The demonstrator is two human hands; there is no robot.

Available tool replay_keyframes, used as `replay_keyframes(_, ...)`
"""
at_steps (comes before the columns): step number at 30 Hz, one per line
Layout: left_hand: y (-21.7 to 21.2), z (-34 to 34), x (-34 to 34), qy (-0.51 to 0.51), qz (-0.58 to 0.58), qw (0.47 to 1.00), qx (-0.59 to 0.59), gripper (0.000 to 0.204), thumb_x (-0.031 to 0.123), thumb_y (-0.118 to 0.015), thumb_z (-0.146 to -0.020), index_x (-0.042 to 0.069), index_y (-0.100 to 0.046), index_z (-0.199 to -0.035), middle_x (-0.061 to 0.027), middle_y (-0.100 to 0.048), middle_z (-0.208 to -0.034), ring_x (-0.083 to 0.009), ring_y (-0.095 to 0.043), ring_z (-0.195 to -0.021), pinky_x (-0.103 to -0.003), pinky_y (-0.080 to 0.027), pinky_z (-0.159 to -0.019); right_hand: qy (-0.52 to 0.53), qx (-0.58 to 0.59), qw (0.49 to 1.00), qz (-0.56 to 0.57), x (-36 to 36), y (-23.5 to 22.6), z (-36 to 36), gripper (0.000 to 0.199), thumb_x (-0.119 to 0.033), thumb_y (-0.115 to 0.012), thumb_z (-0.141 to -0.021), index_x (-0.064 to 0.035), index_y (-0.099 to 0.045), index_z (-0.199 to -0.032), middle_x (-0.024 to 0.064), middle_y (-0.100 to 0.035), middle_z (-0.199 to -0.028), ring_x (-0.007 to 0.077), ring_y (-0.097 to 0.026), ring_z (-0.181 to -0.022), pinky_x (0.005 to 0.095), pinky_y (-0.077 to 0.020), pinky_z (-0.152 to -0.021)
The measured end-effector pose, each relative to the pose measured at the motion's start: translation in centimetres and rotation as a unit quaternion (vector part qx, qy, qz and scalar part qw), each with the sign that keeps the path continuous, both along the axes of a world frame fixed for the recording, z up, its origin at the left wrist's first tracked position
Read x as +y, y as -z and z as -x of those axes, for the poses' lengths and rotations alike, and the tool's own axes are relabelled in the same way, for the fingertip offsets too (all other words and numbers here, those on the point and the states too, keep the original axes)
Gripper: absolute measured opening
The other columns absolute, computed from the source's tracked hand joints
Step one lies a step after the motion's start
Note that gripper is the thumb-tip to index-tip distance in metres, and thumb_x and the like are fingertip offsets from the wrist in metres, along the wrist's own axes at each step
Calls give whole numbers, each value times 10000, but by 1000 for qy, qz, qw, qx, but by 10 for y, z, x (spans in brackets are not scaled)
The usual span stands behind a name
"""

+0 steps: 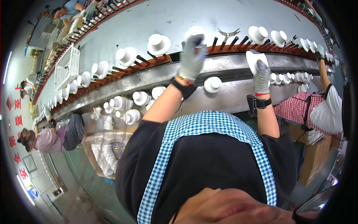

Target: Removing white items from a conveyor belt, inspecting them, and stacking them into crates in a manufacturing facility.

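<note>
White hat-shaped piece (254, 59) is gripped in my right grey-gloved fingers (263, 68); can't tell about my left fingers (193, 42). Looks like rod loading, so next probably needs a bare black rod (244, 40).

We see the gloved left hand (191, 61), its fingers (194, 40) at a white flanged piece (195, 29); whether they grip it, we cannot tell. The gloved right hand (261, 79) holds a white flanged cup (253, 59) in its fingers (264, 68). Between the two sets of fingers, and lower, a round white cup (213, 85) rests on the metal counter (235, 98). Left of the left fingers we note more flanged pieces (159, 44) along a row of dark pegs (143, 59), with clustered white cups (120, 102) below. Right of the right fingers, a co-worker (326, 115) wears a red checked apron (294, 109).
</note>
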State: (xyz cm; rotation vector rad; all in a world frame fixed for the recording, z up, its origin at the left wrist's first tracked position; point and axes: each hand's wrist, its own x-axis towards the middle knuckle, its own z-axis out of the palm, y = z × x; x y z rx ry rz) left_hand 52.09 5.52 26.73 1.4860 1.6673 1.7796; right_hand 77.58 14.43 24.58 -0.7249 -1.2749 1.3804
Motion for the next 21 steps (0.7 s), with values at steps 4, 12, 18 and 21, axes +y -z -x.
replay_keyframes(4, 50, -35, 66, 3, 66, 980, 186, 513, 225, -633, -853, -5, -467, -1281, -269, -394, -1395, -382, -419, -1286, -404, -320, -1085, -19, -22, 1000, 1, 32, 0, 4, 488, -286, -601, -883, 41, -530, -1237, 110, -635, -1121, 184, -616, -1010, 301, -481, -903)
replay_keyframes(12, 79, -19, 78, 7, 64, 997, -43, 334, 176, -556, -920, 16, -565, -1213, -120, -661, -1094, -204, -637, -961, -313, -481, -847, -144, -72, 986, -36, 97, -29, 133, 563, -352, -742, -810, 30, -531, -1166, 101, -643, -1038, 168, -618, -922, 264, -496, -820)
replay_keyframes(18, 65, -14, 76, -82, 124, 983, -111, 302, 223, -578, -926, 7, -630, -1131, -92, -684, -959, -140, -610, -847, -281, -481, -771, -352, -134, 926, 32, 132, 7, 175, 522, -331, -715, -819, 31, -549, -1156, 99, -656, -1015, 180, -627, -908, 283, -512, -810)
replay_keyframes(21, 73, -20, 81, -135, 95, 973, -162, 241, 133, -645, -871, 11, -641, -1078, -83, -694, -932, -149, -623, -855, -293, -488, -770, -337, -23, 941, -22, 119, 22, 166, 500, -337, -722, -798, 9, -578, -1130, 98, -669, -998, 189, -642, -919, 317, -512, -814)
